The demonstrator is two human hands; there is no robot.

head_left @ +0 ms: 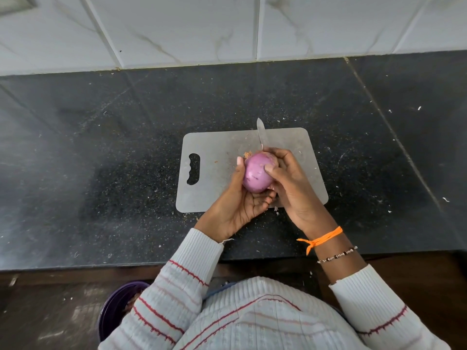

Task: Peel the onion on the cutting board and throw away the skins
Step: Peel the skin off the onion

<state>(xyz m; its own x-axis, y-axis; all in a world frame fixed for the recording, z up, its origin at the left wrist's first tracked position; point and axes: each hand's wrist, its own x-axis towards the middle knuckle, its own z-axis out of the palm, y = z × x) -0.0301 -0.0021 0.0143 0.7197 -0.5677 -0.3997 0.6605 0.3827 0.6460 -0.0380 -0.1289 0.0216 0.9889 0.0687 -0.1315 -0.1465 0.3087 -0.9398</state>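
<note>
A purple onion (256, 172) with smooth, shiny flesh is held just above the grey cutting board (214, 147). My left hand (240, 200) cups it from below, thumb up along its left side. My right hand (288, 180) grips a knife (260, 133) whose blade points away from me past the onion's top; the thumb presses on the onion's right side. A small tuft of brownish root or skin (247, 154) shows at the onion's upper left. The knife's handle is hidden in my right hand.
The board lies on a dark speckled stone counter (101, 160) scattered with small pale scraps. A white tiled wall (177, 26) runs behind it. Below the counter's front edge, at lower left, stands a purple bin (118, 306), partly hidden by my left sleeve.
</note>
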